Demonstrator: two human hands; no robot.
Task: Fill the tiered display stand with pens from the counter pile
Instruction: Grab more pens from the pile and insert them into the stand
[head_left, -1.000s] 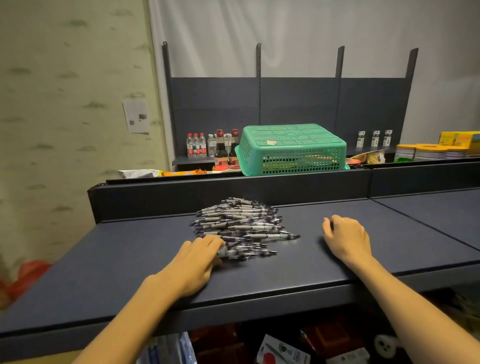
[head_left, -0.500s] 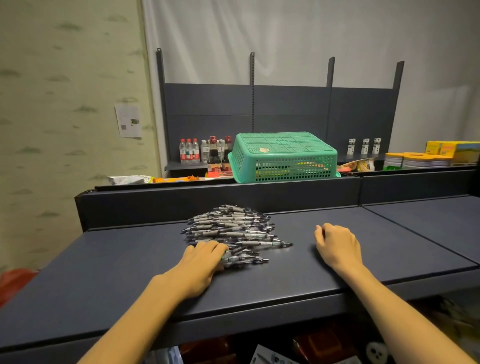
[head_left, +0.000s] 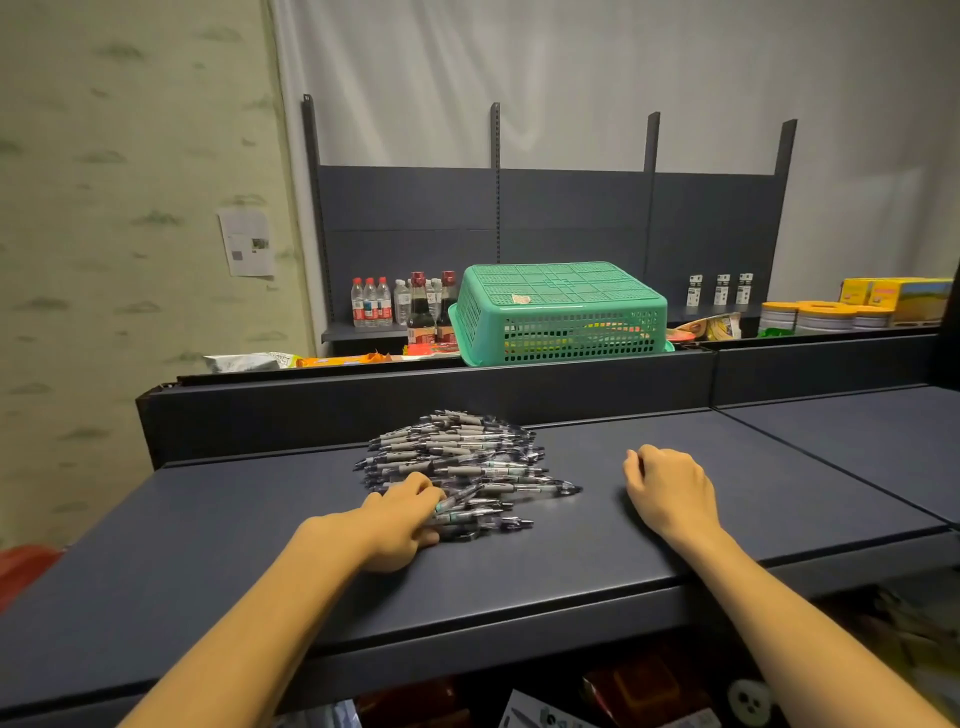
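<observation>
Grey-barrelled pens (head_left: 457, 462) lie heaped toward the back edge of the dark counter (head_left: 234, 545), left of its middle, nearly all with their long axes running left to right, parallel to the front edge. The left hand (head_left: 402, 519) is at the pile's near-left corner, its fingers curled round a few pens at the bottom of the heap, so it grips across their barrels rather than along them. The right hand (head_left: 667, 488) rests on the counter well to the right of the pile, loosely curled and holding nothing. The left hand is clearly the nearer one, and lifting its bundle looks like the step in hand. No tiered display stand is in view, so I cannot tell which way the pens must travel.
</observation>
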